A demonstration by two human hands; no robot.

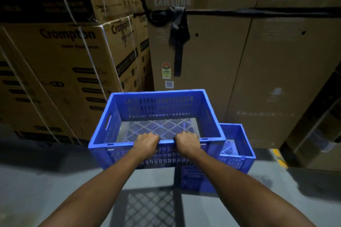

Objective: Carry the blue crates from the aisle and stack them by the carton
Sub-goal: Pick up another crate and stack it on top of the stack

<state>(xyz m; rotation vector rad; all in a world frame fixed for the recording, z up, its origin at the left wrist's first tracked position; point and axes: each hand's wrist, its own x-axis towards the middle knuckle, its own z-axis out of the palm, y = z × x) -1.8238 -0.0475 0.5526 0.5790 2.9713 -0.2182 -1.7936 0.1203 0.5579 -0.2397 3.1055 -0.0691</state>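
Note:
I hold an empty blue slotted crate (158, 108) in the air by its near rim. My left hand (146, 143) and my right hand (187, 143) grip that rim side by side. Below and to the right, a second blue crate (238, 145) stands on the grey floor, partly hidden under the held one. Directly behind both rises a tall brown Samsung carton (206, 51) with a black strap tied around it.
Strapped Crompton cartons (60, 64) are stacked on the left, close to the held crate. More tall cartons (287, 64) fill the right and back. A yellow floor line (278, 156) runs at the right. The crate's lattice shadow (147, 206) falls on the floor below my arms.

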